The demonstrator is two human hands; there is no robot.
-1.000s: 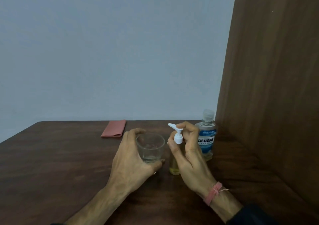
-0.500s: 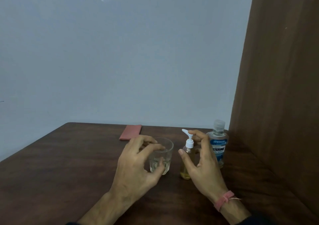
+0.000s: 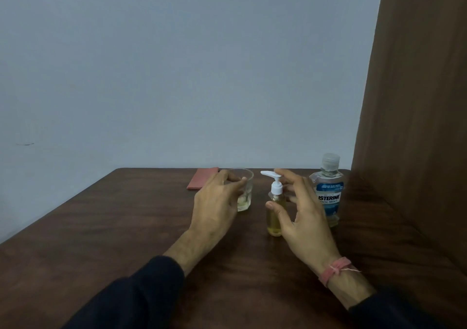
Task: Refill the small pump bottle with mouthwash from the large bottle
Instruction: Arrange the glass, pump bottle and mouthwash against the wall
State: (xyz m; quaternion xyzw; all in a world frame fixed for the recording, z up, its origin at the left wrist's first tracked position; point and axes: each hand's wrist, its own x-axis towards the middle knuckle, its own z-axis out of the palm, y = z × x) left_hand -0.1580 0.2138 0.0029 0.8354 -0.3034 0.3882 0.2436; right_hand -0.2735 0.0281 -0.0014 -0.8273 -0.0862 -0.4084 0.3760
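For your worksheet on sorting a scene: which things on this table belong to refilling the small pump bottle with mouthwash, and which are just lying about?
Belongs to the job:
small pump bottle
large mouthwash bottle

Just lying about:
glass, by the open left hand
red cloth, at the table's far edge

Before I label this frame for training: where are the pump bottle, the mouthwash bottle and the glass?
pump bottle (image 3: 275, 217), head view, on its yellow body.
mouthwash bottle (image 3: 329, 189), head view, on its blue label.
glass (image 3: 246, 197), head view, on its right wall.

Dim, flat light, soft focus — faint shadows, wide-angle bowing
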